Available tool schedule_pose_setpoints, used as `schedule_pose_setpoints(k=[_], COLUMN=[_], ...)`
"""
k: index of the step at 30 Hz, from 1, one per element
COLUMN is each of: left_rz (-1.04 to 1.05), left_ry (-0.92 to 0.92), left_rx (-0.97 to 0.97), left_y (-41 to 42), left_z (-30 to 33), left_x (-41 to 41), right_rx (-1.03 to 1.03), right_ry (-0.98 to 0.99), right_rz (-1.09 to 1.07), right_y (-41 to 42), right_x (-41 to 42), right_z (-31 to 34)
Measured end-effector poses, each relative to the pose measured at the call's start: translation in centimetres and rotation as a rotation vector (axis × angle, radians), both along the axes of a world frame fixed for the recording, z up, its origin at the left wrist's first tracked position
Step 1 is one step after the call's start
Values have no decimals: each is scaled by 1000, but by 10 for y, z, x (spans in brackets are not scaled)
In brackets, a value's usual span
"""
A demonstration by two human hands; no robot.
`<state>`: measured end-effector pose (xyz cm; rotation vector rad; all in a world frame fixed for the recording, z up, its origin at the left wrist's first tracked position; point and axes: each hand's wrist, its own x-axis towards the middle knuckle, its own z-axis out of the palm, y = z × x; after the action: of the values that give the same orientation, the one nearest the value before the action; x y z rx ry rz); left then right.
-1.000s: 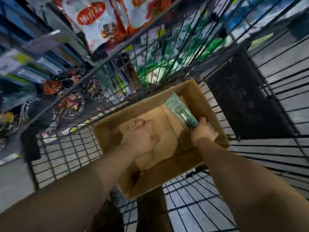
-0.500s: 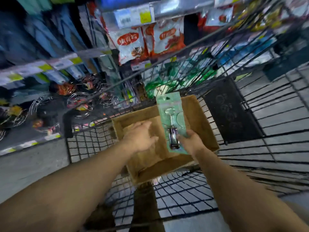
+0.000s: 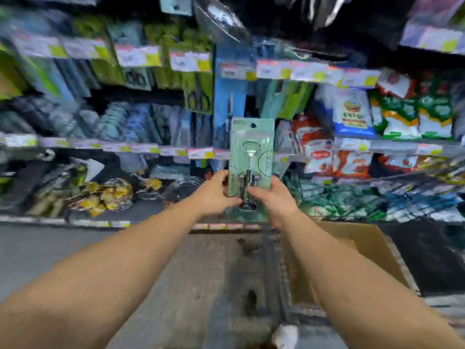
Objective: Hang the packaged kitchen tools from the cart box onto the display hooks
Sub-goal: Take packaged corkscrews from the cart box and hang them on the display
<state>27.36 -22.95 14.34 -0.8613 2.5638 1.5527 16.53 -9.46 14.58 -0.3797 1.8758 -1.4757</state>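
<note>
A pale green card pack with a metal kitchen tool [image 3: 252, 149] stands upright in front of the display shelves, its hang hole at the top. My left hand [image 3: 216, 193] grips the pack's lower left edge. My right hand [image 3: 273, 200] grips its lower right part, thumb across the front. The brown cardboard cart box [image 3: 362, 250] lies low at the right, partly behind my right forearm. The view is blurred, and I make out no single display hook.
Shelves with price tag strips [image 3: 176, 60] run across the view. Hanging green and blue packs fill the upper left, snack bags [image 3: 349, 112] the right, wire baskets [image 3: 115, 195] the lower left shelf. Grey floor [image 3: 201, 285] lies below.
The pack rose out of the cart box to shelf height. My left hand left the box and took hold of the pack's left edge. The view swung up from the cart to the shelves.
</note>
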Motion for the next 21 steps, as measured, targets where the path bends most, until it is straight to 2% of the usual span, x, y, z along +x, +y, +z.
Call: schedule_pose_setpoints(k=[5, 12, 18, 21], left_rz=[222, 441, 533, 557], left_ry=[197, 410, 461, 417], left_rx=[-11, -121, -273, -338], left_y=[-114, -232, -322, -375], left_z=[81, 153, 188, 205], left_x=[121, 253, 319, 337], right_rx=[-125, -329, -439, -437], right_ry=[145, 187, 211, 349], right_rz=[141, 407, 546, 569], right_y=[-150, -307, -423, -480], right_x=[100, 216, 274, 291], right_z=[75, 151, 179, 193])
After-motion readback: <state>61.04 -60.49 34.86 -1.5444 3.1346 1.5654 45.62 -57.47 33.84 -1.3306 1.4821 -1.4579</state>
